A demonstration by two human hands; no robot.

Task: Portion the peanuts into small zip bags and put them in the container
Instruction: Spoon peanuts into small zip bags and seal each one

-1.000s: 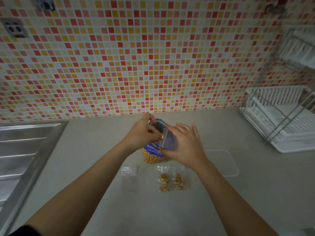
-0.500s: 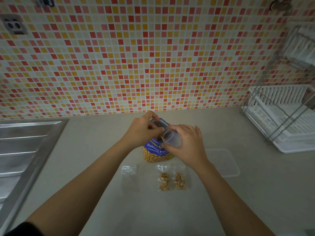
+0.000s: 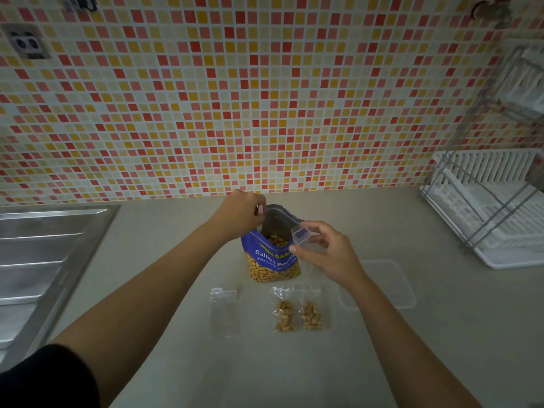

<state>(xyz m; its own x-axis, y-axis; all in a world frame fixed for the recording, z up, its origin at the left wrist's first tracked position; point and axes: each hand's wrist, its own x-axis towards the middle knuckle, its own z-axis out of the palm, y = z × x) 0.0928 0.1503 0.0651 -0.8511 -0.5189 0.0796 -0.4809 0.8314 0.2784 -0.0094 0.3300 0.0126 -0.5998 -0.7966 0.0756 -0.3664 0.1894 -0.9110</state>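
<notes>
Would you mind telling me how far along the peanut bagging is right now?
Done: one filled zip bag and a second filled bag lie on the counter. In hand: the left hand holds the peanut bag open; the right hand holds a small clear cup at its mouth. Left: the empty zip bag needs filling, and the clear container holds no bags yet.

A home kitchen: a mosaic-tiled wall (image 3: 265, 98) at 12 o'clock, a steel sink drainboard (image 3: 44, 260) at 9 o'clock, a white dish rack (image 3: 500, 216) at 3 o'clock on the surface (image 3: 294, 363).
</notes>
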